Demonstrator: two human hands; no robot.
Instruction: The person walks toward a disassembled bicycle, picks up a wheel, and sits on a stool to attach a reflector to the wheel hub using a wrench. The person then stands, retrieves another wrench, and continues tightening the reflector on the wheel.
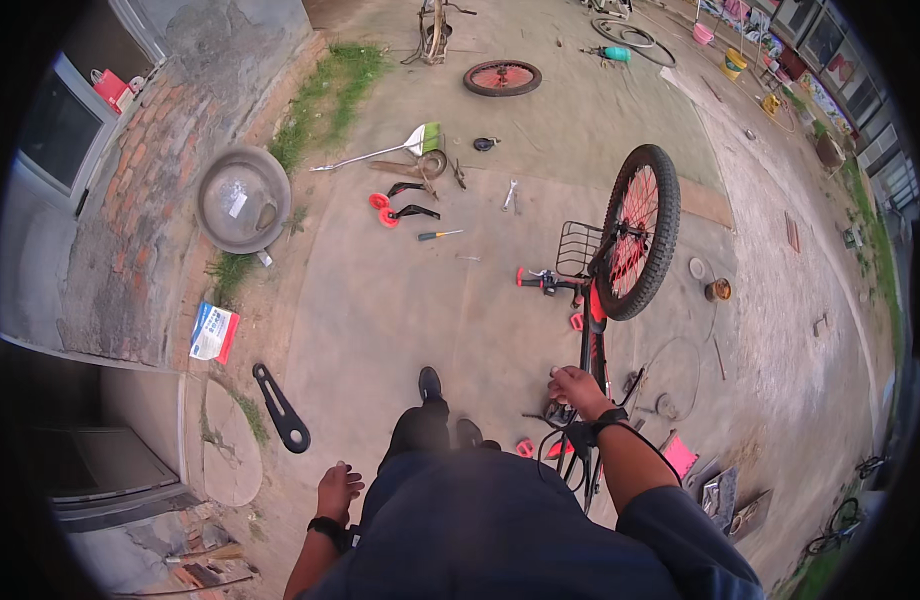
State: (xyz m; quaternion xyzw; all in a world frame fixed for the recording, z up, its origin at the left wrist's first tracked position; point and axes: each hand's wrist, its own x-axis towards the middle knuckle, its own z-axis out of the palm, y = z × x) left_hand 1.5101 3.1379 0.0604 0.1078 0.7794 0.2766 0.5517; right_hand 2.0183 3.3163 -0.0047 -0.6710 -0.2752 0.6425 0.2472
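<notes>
The right hand point(577, 390) is above the bicycle with black and red metal frame point(596, 308). Its fingers are curled, with thumb and forefinger close together; I cannot tell if some small thing is pinched between them, or if the hand touches the frame. A black band point(612, 415) is around this wrist. The left hand point(338, 490) is at 8 o'clock from the right one, beside the body, with its fingers loosely bent and a little spread.

The clock is now read from the right hand. The bicycle appears to stand upside down, and it runs from 12 o'clock down to 6 o'clock, past the hand. Its large black-tyred wheel with red spokes point(635, 232) is raised near 1 o'clock, and the black wire basket point(580, 248) is at 12 o'clock.

On the grey concrete ground point(380, 320), a silver metal wrench point(510, 195) lies at 11 o'clock, and a thin screwdriver point(440, 235) lies between 10 and 11. A loose wheel with red rim point(502, 78) lies farther, between 11 and 12. A long black plate with round end point(282, 410) lies at 9 o'clock, and a round grey basin point(242, 200) is at 10. A brown jar point(718, 290) stands at 2 o'clock.
</notes>
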